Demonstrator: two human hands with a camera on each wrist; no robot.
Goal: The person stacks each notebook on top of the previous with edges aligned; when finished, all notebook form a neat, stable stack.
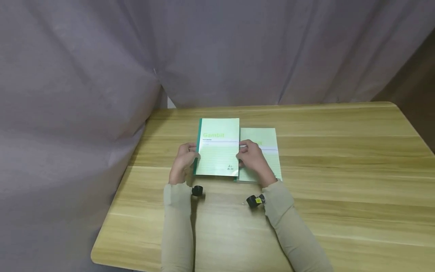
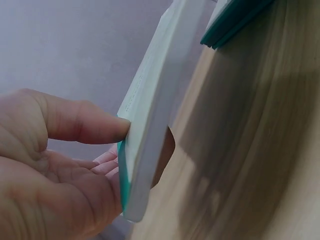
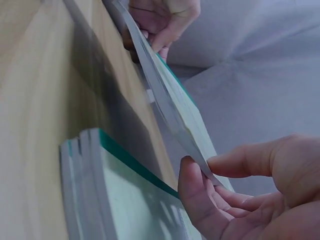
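grey cloth [image 1: 85,75] hangs across the upper part of the frame, behind a pale wooden bench [image 1: 340,181] that fills the lower half. at the centre of the head view a green notebook [image 1: 218,147] marked "gambit" is lifted clear of the bench, tilted, just left of a stack of like notebooks [image 1: 263,151] lying flat. left hand [image 1: 183,162] pinches its green spine edge between thumb and fingers; right hand [image 1: 253,158] pinches the opposite edge, above the stack. small black cameras sit at both wrists.
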